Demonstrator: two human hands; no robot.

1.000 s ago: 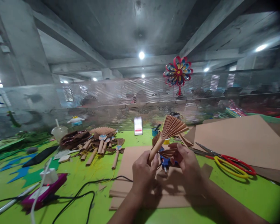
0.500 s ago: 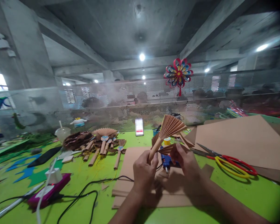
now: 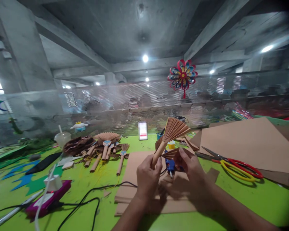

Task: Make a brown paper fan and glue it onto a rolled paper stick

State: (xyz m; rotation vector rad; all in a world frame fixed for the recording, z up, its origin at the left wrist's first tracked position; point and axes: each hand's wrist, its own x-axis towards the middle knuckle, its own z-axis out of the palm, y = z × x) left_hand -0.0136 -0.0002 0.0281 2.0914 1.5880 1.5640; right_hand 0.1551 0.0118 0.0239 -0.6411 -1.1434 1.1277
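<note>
My left hand [image 3: 148, 173] is closed round the rolled handle of a brown pleated paper fan [image 3: 176, 130], held upright and leaning right. Smaller pleated wings stick out on both sides of the handle. The right-hand pleated wing [image 3: 170, 155] is pinched at its outer end by my right hand [image 3: 192, 165], between thumb and fingers. Just behind my hands lies a blue glue gun [image 3: 170, 165], its metal tip toward me and partly hidden. Brown paper sheets [image 3: 132, 179] lie flat beneath my hands.
Right of my hands lie red-and-yellow-handled scissors [image 3: 238, 168] near large brown sheets [image 3: 245, 141]. Several finished fans [image 3: 106, 146] are heaped at left. Nearer are a purple power strip [image 3: 49, 199] and a black cable [image 3: 86, 192]. A phone [image 3: 142, 131] stands before the mesh partition [image 3: 125, 96].
The view has turned slightly right, so the surroundings sit a little further left. Both hands keep the same hold on the fan, with hardly any movement.
</note>
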